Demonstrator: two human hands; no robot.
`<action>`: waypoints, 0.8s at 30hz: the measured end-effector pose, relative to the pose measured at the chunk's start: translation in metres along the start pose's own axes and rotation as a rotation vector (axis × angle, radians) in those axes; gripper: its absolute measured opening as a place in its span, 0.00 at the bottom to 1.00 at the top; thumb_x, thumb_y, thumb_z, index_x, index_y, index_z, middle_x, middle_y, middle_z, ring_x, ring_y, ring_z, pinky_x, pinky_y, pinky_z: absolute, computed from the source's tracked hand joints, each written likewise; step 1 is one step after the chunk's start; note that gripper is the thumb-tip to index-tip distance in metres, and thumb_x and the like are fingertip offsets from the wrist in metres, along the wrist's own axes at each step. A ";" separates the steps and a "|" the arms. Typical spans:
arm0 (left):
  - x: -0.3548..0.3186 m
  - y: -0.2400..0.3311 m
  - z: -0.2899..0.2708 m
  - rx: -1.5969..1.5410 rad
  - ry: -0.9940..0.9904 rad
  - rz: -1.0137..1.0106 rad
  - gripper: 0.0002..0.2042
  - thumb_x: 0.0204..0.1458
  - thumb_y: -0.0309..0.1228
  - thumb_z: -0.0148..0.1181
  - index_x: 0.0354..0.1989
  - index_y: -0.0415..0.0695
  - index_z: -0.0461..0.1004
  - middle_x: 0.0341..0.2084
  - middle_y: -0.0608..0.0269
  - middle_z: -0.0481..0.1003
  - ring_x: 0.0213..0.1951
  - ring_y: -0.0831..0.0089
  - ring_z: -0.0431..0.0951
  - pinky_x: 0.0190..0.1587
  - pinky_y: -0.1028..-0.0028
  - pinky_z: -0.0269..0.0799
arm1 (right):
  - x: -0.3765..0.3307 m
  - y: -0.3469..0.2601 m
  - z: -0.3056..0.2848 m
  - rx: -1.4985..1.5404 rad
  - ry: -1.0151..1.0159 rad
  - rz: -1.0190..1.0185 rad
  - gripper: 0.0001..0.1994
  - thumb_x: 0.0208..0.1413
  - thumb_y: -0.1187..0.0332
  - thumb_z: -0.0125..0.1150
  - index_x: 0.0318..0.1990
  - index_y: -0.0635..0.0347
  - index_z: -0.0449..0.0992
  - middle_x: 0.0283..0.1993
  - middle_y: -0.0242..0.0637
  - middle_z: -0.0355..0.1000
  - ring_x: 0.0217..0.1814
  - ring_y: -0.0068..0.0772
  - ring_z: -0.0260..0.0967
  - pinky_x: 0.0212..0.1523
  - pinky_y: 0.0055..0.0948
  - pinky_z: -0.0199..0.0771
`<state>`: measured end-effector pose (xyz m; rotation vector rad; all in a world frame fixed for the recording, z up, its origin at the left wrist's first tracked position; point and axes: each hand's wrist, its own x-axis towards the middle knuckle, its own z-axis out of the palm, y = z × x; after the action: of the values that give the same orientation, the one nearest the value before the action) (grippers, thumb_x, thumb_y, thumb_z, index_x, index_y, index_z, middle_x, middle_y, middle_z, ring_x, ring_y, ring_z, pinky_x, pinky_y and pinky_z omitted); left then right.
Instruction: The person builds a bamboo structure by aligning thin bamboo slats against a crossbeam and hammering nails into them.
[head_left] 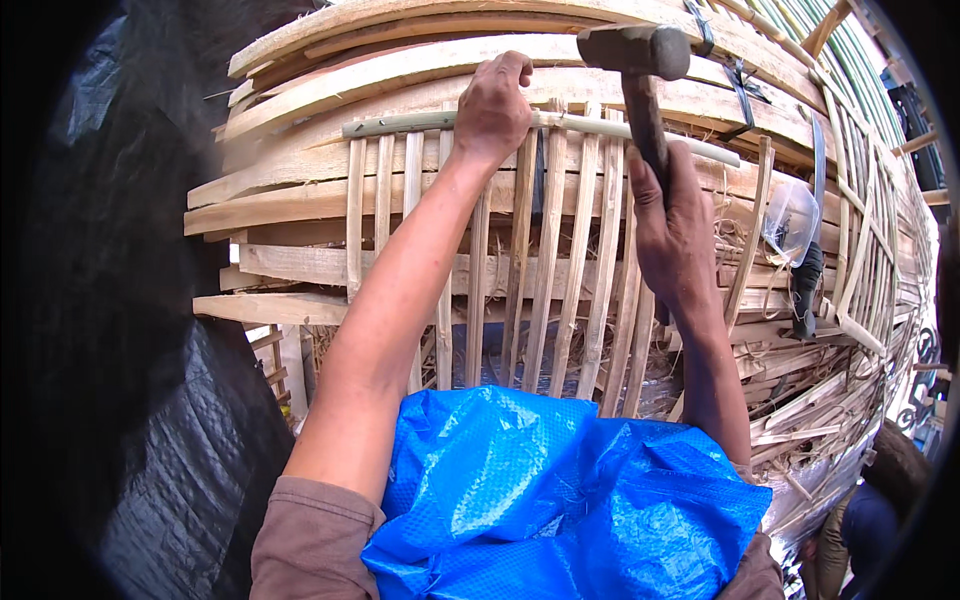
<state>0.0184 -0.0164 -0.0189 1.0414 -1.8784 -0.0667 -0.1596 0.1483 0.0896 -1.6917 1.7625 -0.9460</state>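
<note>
My right hand is wrapped round the handle of a hammer, its metal head raised above the wood. Over a thin pale rail, my left hand is closed with curled fingers; whatever it pinches is hidden beneath it. Several narrow wooden slats run from this rail toward me, side by side with gaps between them. Small dark nail heads seem to show on the rail left of my left hand. The slats' near ends pass behind a blue plastic sheet that covers my lap.
Long stacked planks lie under and beyond the slats, bound with black straps. To the right are a clear plastic container, a blade with a black handle and another slatted frame. Black sheeting hangs left. Another person is at lower right.
</note>
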 end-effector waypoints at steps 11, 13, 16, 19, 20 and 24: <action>0.000 -0.001 0.000 -0.021 -0.022 -0.017 0.12 0.51 0.15 0.44 0.41 0.41 0.68 0.29 0.54 0.75 0.36 0.53 0.78 0.40 0.57 0.75 | 0.002 0.012 0.004 -0.054 -0.015 -0.036 0.15 0.71 0.55 0.50 0.43 0.61 0.64 0.21 0.53 0.69 0.22 0.60 0.69 0.24 0.52 0.61; 0.000 -0.001 -0.001 0.015 -0.028 -0.043 0.12 0.51 0.15 0.44 0.42 0.41 0.68 0.29 0.54 0.75 0.37 0.53 0.78 0.40 0.57 0.75 | 0.003 0.020 0.012 -0.179 -0.098 0.023 0.14 0.70 0.58 0.50 0.42 0.61 0.64 0.23 0.58 0.71 0.25 0.66 0.70 0.26 0.57 0.60; 0.001 0.000 -0.002 0.001 -0.029 -0.051 0.12 0.51 0.14 0.45 0.42 0.41 0.68 0.30 0.54 0.76 0.37 0.54 0.79 0.41 0.57 0.75 | 0.007 0.018 0.008 -0.167 -0.077 0.006 0.15 0.70 0.56 0.50 0.40 0.61 0.64 0.24 0.58 0.71 0.27 0.66 0.70 0.28 0.56 0.61; -0.002 0.000 -0.004 -0.003 -0.026 -0.039 0.12 0.51 0.15 0.45 0.42 0.41 0.68 0.30 0.54 0.76 0.37 0.54 0.79 0.41 0.57 0.76 | 0.011 -0.010 -0.009 -0.024 0.016 -0.007 0.18 0.71 0.53 0.51 0.40 0.61 0.66 0.20 0.45 0.66 0.20 0.39 0.64 0.24 0.44 0.59; -0.002 0.000 -0.004 -0.003 -0.029 -0.039 0.12 0.51 0.14 0.45 0.42 0.41 0.68 0.30 0.55 0.77 0.38 0.55 0.80 0.41 0.57 0.76 | 0.012 -0.015 -0.014 0.055 0.048 -0.041 0.17 0.71 0.52 0.50 0.41 0.59 0.67 0.20 0.35 0.61 0.21 0.30 0.59 0.23 0.38 0.57; -0.001 0.002 -0.002 -0.018 -0.025 -0.027 0.12 0.51 0.15 0.45 0.42 0.41 0.69 0.31 0.54 0.77 0.38 0.55 0.80 0.41 0.57 0.76 | 0.005 0.005 -0.002 0.083 0.121 -0.148 0.16 0.72 0.55 0.48 0.40 0.59 0.65 0.17 0.39 0.61 0.19 0.32 0.62 0.23 0.41 0.60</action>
<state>0.0187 -0.0137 -0.0172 1.0581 -1.8833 -0.1125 -0.1645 0.1438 0.0869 -1.7640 1.6658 -1.1925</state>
